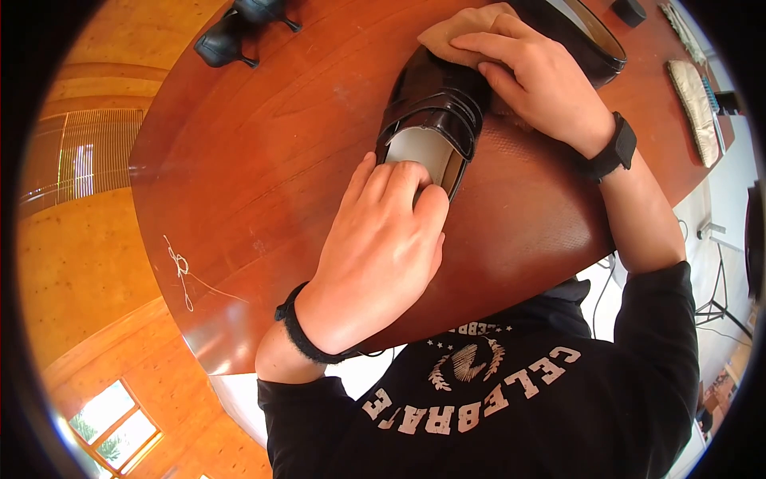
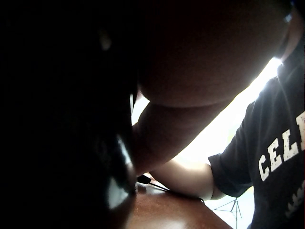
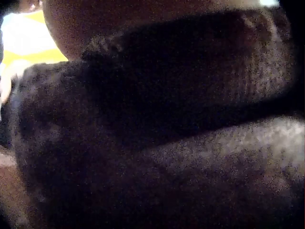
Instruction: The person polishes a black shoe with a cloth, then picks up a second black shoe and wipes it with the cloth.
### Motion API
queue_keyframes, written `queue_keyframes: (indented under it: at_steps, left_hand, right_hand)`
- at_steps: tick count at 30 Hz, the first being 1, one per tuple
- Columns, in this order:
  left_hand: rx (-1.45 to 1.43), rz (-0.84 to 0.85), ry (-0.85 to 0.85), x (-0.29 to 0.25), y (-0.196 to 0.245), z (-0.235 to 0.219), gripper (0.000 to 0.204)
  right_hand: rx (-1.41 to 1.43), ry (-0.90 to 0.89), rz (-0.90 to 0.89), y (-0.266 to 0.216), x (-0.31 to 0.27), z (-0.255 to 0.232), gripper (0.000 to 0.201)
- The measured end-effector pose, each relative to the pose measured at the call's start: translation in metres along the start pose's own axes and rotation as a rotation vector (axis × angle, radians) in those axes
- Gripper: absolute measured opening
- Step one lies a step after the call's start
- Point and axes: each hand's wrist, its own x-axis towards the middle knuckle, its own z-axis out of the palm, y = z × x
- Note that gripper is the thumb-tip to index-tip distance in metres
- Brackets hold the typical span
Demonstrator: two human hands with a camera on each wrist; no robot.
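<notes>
A glossy black leather shoe (image 1: 435,100) with straps across its top lies on the table, toe pointing away from me. My left hand (image 1: 383,239) grips it at the heel end, fingers curled down into the opening over the pale insole (image 1: 420,148). At the toe, my right hand (image 1: 546,84) holds a tan cloth (image 1: 459,36) against the leather. In the left wrist view the shoe's dark side (image 2: 114,186) shows a bright reflection beside the hand. The cloth (image 3: 157,176) fills most of the right wrist view, dark and blurred.
Another black shoe (image 1: 602,60) stands beyond my right hand, near a small black round object (image 1: 629,11). Black heeled shoes (image 1: 227,40) lie at the far left. A pale brush-like item (image 1: 692,112) is at the right edge. Loose string (image 1: 183,267) lies on the reddish-brown table (image 1: 263,207).
</notes>
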Motion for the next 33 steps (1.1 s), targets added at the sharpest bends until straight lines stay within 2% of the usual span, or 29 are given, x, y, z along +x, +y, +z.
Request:
queue_keyframes:
  at_steps: [2, 6, 9, 12, 15, 18, 20, 23, 27, 30, 33]
  left_hand:
    - [-0.021, -0.032, -0.031, -0.002, 0.0, 0.0, 0.033]
    - [-0.021, -0.034, -0.033, -0.002, 0.0, -0.001, 0.033]
    - [-0.019, -0.033, -0.034, -0.001, 0.0, -0.001, 0.033]
    - [-0.021, -0.035, -0.037, -0.001, 0.0, -0.001, 0.033]
    - [-0.022, -0.035, -0.035, -0.002, 0.0, 0.0, 0.033]
    - [-0.008, -0.016, -0.012, -0.001, 0.0, 0.0, 0.029]
    - [0.019, 0.016, 0.026, 0.0, 0.0, 0.001, 0.022]
    - [-0.023, -0.038, -0.031, -0.002, 0.0, 0.0, 0.033]
    - [-0.029, -0.045, -0.037, -0.001, 0.0, 0.0, 0.032]
    - [-0.033, -0.045, -0.037, -0.002, 0.001, 0.0, 0.032]
    - [-0.036, -0.049, -0.047, -0.001, 0.001, -0.001, 0.032]
  right_hand:
    - [0.007, -0.049, 0.018, -0.002, 0.0, -0.004, 0.034]
    - [0.033, -0.078, -0.044, 0.001, 0.0, -0.004, 0.039]
    - [0.09, -0.195, 0.022, -0.007, 0.0, -0.01, 0.04]
    - [0.07, -0.105, -0.04, -0.003, 0.0, -0.006, 0.041]
    - [-0.046, 0.013, -0.024, 0.004, -0.001, 0.0, 0.033]
    - [-0.099, -0.027, 0.143, 0.003, -0.002, -0.001, 0.034]
    - [-0.1, -0.002, 0.113, 0.004, -0.002, -0.001, 0.034]
    - [-0.105, 0.005, 0.103, 0.003, -0.002, 0.0, 0.034]
    - [-0.099, -0.001, 0.106, 0.002, -0.002, -0.001, 0.032]
    - [-0.076, -0.012, 0.128, 0.001, -0.002, -0.003, 0.039]
    - [-0.099, 0.021, 0.144, 0.003, -0.002, -0.001, 0.026]
